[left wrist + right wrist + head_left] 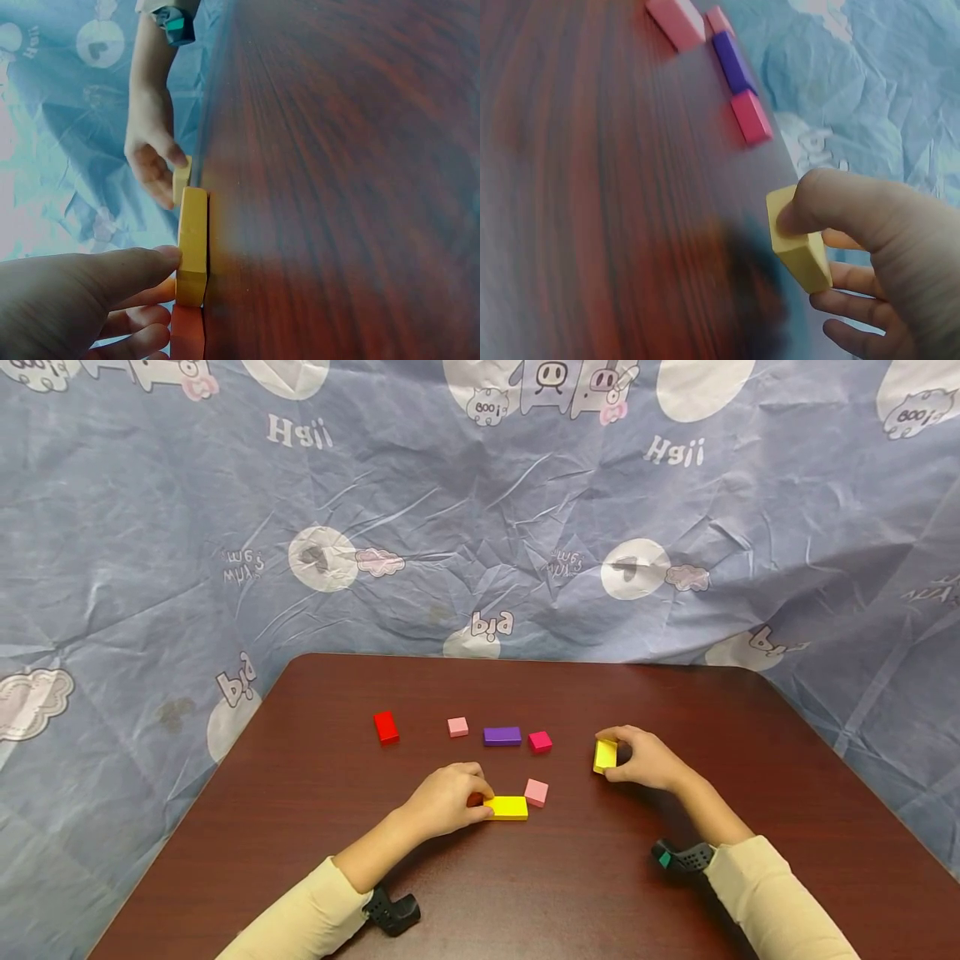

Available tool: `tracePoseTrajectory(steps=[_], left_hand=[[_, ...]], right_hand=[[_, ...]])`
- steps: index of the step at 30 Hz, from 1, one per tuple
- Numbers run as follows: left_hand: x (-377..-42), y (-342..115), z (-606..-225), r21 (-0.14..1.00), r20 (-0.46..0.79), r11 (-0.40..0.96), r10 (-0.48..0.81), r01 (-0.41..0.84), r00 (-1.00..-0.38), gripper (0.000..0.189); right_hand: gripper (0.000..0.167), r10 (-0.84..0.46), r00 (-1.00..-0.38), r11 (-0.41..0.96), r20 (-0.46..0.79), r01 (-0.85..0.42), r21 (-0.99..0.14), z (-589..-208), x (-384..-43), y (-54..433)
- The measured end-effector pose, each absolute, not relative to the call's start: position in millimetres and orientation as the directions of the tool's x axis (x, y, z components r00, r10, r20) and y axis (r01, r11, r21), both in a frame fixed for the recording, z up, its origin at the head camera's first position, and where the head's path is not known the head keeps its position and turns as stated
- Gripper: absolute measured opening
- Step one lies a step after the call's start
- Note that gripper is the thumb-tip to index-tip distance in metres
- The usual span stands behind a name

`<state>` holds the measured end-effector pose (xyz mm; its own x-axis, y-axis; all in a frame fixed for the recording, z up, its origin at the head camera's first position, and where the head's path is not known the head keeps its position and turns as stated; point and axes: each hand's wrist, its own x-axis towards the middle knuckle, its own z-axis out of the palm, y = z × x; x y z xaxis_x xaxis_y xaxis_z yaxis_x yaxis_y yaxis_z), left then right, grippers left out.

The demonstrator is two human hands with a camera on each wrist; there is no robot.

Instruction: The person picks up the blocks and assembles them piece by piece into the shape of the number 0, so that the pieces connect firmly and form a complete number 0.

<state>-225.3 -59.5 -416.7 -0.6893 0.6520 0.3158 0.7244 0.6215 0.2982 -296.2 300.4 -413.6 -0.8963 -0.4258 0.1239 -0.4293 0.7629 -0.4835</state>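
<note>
My left hand pinches a long yellow block by its left end, thumb on the near side. The block lies flat on the table, and a pink block sits close by its far right corner. Off to the right, my right hand grips a second yellow block between thumb and fingers. In the right wrist view the thumb presses on one face of this yellow block, with fingers behind it.
Beyond the hands, a red block, a small pink block, a purple block and a crimson block lie spread across the brown table. A blue printed cloth hangs behind the far edge.
</note>
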Motion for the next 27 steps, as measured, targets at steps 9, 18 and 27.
tracePoseTrajectory(steps=[9, 18, 27], left_hand=[[-226, -60, -418, 0.307, 0.307, 0.623, 0.651, 0.720, -0.694, 0.015], [-227, -60, -418, 0.307, 0.303, 0.625, 0.651, 0.718, -0.696, 0.015], [-227, -59, -418, 0.303, 0.290, 0.640, 0.643, 0.706, -0.708, 0.016]], right_hand=[[0.056, -0.509, -0.855, 0.691, 0.100, -0.475, -0.545, -413, -286, 263], [0.057, -0.548, -0.832, 0.667, 0.089, -0.499, -0.553, -413, -287, 235], [0.057, -0.538, -0.837, 0.672, 0.100, -0.497, -0.548, -417, -297, 220]])
